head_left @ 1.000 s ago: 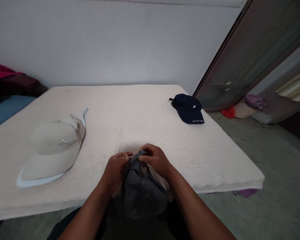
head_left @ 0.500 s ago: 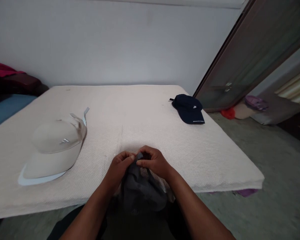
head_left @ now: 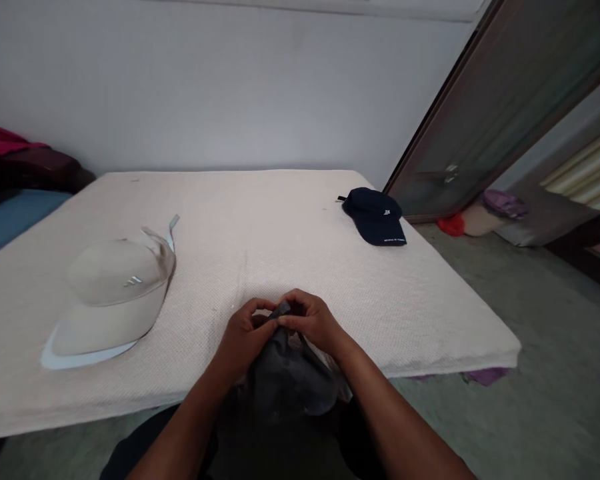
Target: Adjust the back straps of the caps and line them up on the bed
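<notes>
Grasping grey cap (head_left: 291, 385) at near edge of bed (head_left: 430, 320), pinching strap (head_left: 283, 309) with left grip (head_left: 244, 338) and right grip (head_left: 316, 325); noting navy cap (head_left: 373, 217) at far right of bed, beige cap (head_left: 113, 275) at left.

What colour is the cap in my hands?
The cap is dark grey, in the head view.

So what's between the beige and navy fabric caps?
Only cream textured cloth separates the beige cap from the navy cap in the head view.

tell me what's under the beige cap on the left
Beneath the beige cap, a pale blue edge shows past its brim, over the white cloth. The rest is covered, so I can't tell what it belongs to.
</notes>
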Available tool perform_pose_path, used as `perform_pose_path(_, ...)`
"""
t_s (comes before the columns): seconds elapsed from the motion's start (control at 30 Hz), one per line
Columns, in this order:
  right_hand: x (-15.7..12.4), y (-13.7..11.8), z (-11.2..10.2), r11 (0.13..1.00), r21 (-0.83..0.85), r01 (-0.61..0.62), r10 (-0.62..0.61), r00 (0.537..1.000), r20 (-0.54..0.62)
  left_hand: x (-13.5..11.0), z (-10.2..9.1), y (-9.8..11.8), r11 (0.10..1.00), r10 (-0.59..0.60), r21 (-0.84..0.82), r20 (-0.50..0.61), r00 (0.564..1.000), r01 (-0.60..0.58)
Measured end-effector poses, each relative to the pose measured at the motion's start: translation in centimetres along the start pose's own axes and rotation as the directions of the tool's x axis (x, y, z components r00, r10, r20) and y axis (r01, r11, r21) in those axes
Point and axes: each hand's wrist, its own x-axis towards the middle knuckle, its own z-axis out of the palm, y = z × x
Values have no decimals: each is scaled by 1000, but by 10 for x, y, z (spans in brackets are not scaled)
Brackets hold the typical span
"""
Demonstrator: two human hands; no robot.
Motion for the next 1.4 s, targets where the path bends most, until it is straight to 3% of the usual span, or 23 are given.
perform_pose_path(0.17,0,1,-1,994,106,-39,37,999,24,-5,6,-4,991,76,114,-49,996,-70)
perform_pose_path(0.37,-3,0,-1,988,132,-81,72,995,71,-3,8,-2,997,78,-15,-37,996,-79)
perform_pose_path(0.53,-6,-2,-2,986,128,-103,91,991,95,-1,4,0,996,83,-22,-100,991,-86)
perform_pose_path(0.7,-10,-7,-4,980,127,-152,142,986,86,-5,-1,-1,961,-6,-276,8,1000,8)
perform_pose_path(0.83,-11,-9,-5,984,111,-140,129,987,99,-4,-3,-2,900,22,-436,104,994,26)
perform_pose_path(0.97,-10,-12,-7,990,51,-134,127,985,118,-3,-5,0,900,14,-433,130,991,44)
perform_pose_path(1.13,-9,-20,-11,973,67,-220,194,941,276,-8,-7,4,881,-130,-398,316,940,255)
perform_pose_path(1.2,-9,-24,-12,969,101,-227,185,930,318,-10,-9,7,832,-158,-482,267,951,274)
perform_pose_path(1.33,-9,-29,-16,952,248,-180,136,974,183,-9,-17,17,707,-233,-659,126,964,257)
perform_pose_path(1.4,-7,-29,-18,913,373,-165,149,986,73,-9,-19,21,742,-224,-621,124,967,251)
